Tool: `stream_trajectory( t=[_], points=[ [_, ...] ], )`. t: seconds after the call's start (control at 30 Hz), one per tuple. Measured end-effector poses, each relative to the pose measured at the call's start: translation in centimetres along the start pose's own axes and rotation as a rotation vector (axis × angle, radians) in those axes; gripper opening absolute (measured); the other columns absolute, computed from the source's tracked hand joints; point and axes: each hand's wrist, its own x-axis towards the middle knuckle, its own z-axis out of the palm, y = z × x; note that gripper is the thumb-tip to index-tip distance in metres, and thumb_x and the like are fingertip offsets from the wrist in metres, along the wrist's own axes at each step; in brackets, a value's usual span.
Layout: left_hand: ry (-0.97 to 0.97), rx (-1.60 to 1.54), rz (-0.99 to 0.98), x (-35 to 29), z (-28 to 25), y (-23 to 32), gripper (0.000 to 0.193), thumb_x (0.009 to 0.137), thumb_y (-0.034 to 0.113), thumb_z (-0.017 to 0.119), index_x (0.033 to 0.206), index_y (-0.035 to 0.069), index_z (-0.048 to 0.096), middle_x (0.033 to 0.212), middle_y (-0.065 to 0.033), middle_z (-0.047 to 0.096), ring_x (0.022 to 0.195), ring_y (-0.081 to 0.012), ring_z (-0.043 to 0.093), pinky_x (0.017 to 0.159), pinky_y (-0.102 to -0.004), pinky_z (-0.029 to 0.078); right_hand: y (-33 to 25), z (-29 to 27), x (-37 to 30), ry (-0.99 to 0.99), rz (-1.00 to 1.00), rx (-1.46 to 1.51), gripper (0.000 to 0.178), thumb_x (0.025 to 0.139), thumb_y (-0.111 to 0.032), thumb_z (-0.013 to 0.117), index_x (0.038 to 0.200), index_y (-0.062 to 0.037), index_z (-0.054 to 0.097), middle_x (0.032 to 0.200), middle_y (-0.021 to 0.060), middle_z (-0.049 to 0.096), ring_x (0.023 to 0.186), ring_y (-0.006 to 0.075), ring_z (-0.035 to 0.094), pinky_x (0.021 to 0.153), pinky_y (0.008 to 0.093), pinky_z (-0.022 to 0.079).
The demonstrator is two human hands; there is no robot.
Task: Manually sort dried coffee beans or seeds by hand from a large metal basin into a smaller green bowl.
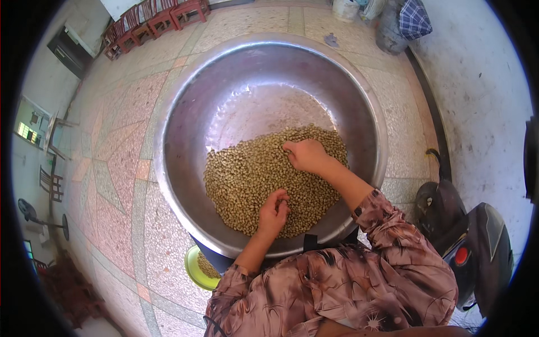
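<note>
A wide metal basin (359, 95) stands in front of me, its near half covered by a heap of small greenish-brown beans (250, 174). Over the far right part of the heap, my right hand (307, 155) is closed in a pinch, its fingertips close to the beans. Any bean between those fingers is too small to make out. Nearer to me, my left hand (273, 213) hovers low at the middle of the heap with its fingers curled in. What the left fingers hold, if anything, is hidden.
A yellow-green bowl (192, 268) with more beans sits below the basin at the near left. To the right, a dark motor scooter (477, 241) stands by the white wall. Red wooden chairs (160, 22) line the far left. Buckets (345, 10) stand at the far right.
</note>
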Motion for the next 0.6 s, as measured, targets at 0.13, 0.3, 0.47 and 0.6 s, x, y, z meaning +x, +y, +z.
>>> stream_trajectory(
  t=[0.13, 0.3, 0.47, 0.6],
  points=[
    [0.01, 0.065, 0.064, 0.1, 0.1, -0.6, 0.028, 0.085, -0.002, 0.048, 0.113, 0.0, 0.05, 0.091, -0.009, 0.061, 0.068, -0.0116, 0.058, 0.062, -0.024, 0.048, -0.1, 0.1, -0.3, -0.056, -0.001, -0.02, 0.023, 0.075, -0.018, 0.057, 0.098, -0.0155, 0.059, 0.068, 0.0138, 0.061, 0.066, 0.0334, 0.061, 0.059, 0.0457, 0.048],
    [0.005, 0.163, 0.075, 0.1, 0.1, -0.3, 0.028, 0.083, -0.003, 0.05, 0.11, 0.001, 0.052, 0.087, -0.0089, 0.061, 0.066, -0.0124, 0.059, 0.061, -0.0247, 0.048, 0.2, 0.5, -0.2, -0.057, -0.025, -0.045, 0.021, 0.075, -0.017, 0.056, 0.096, -0.0153, 0.059, 0.068, 0.0146, 0.061, 0.066, 0.0335, 0.061, 0.059, 0.046, 0.048],
    [0.009, 0.172, 0.082, 0.1, 0.0, -0.4, 0.027, 0.083, -0.003, 0.049, 0.11, 0.001, 0.052, 0.086, -0.0093, 0.061, 0.066, -0.0132, 0.059, 0.06, -0.0251, 0.048, -0.2, -0.6, 0.1, 0.065, 0.064, 0.278, 0.014, 0.073, -0.015, 0.055, 0.084, -0.0092, 0.059, 0.069, 0.015, 0.06, 0.069, 0.0347, 0.06, 0.062, 0.0432, 0.048],
    [-0.019, 0.16, 0.074, 0.2, 0.1, -0.3, 0.022, 0.088, 0.0, 0.048, 0.11, 0.0, 0.051, 0.088, -0.0084, 0.06, 0.069, -0.0108, 0.058, 0.061, -0.0236, 0.049, 1.1, -1.2, 0.4, 0.063, 0.068, 0.542, 0.011, 0.072, -0.015, 0.056, 0.08, -0.0089, 0.059, 0.07, 0.0133, 0.061, 0.069, 0.0335, 0.06, 0.063, 0.0417, 0.048]
  ],
)
